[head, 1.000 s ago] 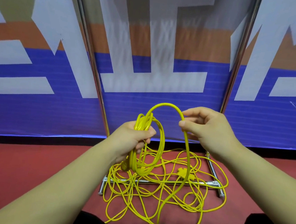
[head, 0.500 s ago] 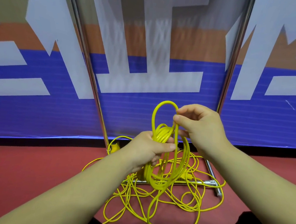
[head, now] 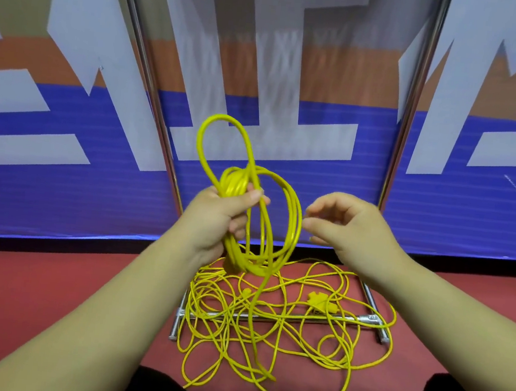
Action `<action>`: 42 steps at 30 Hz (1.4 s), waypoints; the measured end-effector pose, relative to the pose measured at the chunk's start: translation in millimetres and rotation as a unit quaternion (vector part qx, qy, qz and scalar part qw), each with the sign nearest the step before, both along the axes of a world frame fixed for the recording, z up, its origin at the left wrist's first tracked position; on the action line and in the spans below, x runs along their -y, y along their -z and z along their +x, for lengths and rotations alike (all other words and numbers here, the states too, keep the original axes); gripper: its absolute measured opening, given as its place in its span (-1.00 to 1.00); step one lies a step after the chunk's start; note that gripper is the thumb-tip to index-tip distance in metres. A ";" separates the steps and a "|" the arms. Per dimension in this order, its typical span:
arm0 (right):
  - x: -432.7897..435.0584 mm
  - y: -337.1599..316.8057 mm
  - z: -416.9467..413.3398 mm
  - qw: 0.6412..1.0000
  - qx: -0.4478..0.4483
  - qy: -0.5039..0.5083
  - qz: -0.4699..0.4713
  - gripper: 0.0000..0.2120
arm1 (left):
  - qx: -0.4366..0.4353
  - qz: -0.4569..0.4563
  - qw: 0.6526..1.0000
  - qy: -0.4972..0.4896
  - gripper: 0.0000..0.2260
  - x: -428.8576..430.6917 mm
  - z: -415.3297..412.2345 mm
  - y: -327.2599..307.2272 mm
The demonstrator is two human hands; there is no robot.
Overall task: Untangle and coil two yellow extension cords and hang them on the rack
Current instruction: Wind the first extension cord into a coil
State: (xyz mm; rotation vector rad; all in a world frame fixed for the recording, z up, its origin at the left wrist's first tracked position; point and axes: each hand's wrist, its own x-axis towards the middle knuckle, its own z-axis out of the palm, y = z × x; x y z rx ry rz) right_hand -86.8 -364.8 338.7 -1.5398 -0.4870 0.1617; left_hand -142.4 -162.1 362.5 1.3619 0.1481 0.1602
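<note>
Coil point(head: 261, 227) hangs from the left hand point(head: 219, 220), gripped at its gathered top, above the tangle point(head: 270, 319) lying across the rack's point(head: 371, 318) foot. The right hand point(head: 346, 229) sits loosely open beside it, holding nothing; best it takes the trailing strand low and feeds in a loop matching the others.

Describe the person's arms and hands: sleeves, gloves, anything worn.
Both are bare. The left arm and right arm show no sleeves up to the frame's edge. The left hand and right hand wear no gloves, and no rings, watch or bands are visible. The nails that show look short and unpainted.
</note>
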 end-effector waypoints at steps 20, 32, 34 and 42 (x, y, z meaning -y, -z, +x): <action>-57.4 55.6 -19.4 0.983 -0.041 -0.151 -0.094 -0.68 | 0.055 -0.158 0.984 -0.061 -0.86 -40.0 -7.4 -16.8; -26.9 31.7 29.4 0.970 -0.199 0.113 0.081 -0.89 | -0.151 0.051 0.987 -0.016 -0.55 -59.4 -12.3 5.0; -19.3 41.7 43.5 0.966 -0.201 0.152 0.059 -0.87 | -0.127 0.009 0.992 0.008 -0.54 -59.6 -12.5 -1.5; -18.4 84.2 53.2 0.952 -0.168 0.092 -0.238 -0.88 | -0.042 -0.143 0.987 0.060 -0.48 -58.1 -13.4 -17.6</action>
